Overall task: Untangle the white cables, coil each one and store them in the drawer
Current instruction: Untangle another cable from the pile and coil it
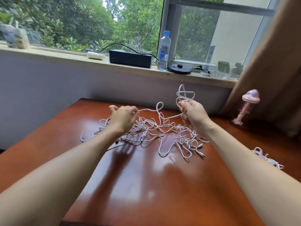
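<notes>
Near edge: reddish-brown glossy tabletop (138, 185), both bare forearms reaching forward over it. At the right edge of the tabletop, partly hidden behind the right forearm, lay a small separate bundle (267, 158) of pale cable, well apart from the main heap. Mid-tabletop: the white cables (156, 129) sat in one loose tangle, many strands crossing, several plug ends showing along its near right side. Left hand (123, 118) was raised just above the left part of the tangle, fingers curled, pinching one strand. That strand ran rightward in the air, with a small loop midway, to the right hand (193, 113). Right hand was held higher, above the right part of the tangle, closed around a few gathered loops (184, 93) that stood up above its knuckles. Hands apart, joined by the one strand. Further right, near the wall: a pink jellyfish-shaped object (249, 101) stood beside a brown curtain (268, 62). Farthest: windowsill (65, 54) carrying a white roll (95, 55), a black box (130, 58), a water bottle (164, 49) with blue cap and a black round disc (179, 68)
</notes>
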`<state>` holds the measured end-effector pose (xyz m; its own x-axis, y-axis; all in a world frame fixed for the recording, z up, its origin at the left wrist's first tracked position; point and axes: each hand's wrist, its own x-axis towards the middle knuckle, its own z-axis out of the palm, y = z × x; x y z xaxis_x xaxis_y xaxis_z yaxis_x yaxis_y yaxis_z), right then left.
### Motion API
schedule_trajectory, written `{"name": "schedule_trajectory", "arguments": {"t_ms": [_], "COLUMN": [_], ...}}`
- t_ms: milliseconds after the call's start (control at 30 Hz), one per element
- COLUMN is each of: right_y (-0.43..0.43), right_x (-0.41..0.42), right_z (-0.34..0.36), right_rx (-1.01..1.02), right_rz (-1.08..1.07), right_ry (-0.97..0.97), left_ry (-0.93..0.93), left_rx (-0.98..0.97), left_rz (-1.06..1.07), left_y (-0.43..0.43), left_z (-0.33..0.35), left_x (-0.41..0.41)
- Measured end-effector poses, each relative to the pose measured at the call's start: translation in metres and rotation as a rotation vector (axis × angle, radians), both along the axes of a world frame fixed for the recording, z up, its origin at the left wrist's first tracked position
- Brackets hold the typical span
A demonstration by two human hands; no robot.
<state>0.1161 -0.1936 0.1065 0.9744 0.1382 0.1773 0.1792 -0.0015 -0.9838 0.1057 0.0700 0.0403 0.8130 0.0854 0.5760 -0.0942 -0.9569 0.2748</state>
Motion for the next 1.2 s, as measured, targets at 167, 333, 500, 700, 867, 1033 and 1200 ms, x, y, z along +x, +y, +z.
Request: {"name": "schedule_trajectory", "arguments": {"t_ms": [167,333,500,700,867,1033,1200], "right_y": [0.032,0.042,0.040,0.022,0.006,0.007,0.009], "right_x": [-0.008,-0.011,-0.008,-0.004,0.001,0.014,0.034], "right_z": [-0.010,0.000,0.012,0.004,-0.012,-0.023,-0.038], "right_rx": [-0.165,-0.108,-0.023,-0.093,-0.268,-0.462,-0.763], "right_rz": [0.037,0.090,0.078,0.002,-0.063,-0.075,-0.119], "right_ry": [-0.014,-0.008,-0.008,0.041,0.039,-0.025,-0.204], "left_ry": [-0.018,-0.007,-0.006,0.060,0.116,0.107,0.043], "left_rx": [-0.289,-0.639,-0.810,-0.896,-0.983,-1.057,-1.140], "left_rz": [-0.187,-0.375,-0.444,-0.418,-0.327,-0.277,-0.248], "left_y": [-0.013,-0.020,-0.035,-0.043,-0.040,-0.046,-0.055], "left_z": [0.018,0.051,0.085,0.082,0.049,0.017,-0.006], "left_x": [-0.008,-0.021,-0.030,-0.039,-0.038,-0.032,-0.030]}}
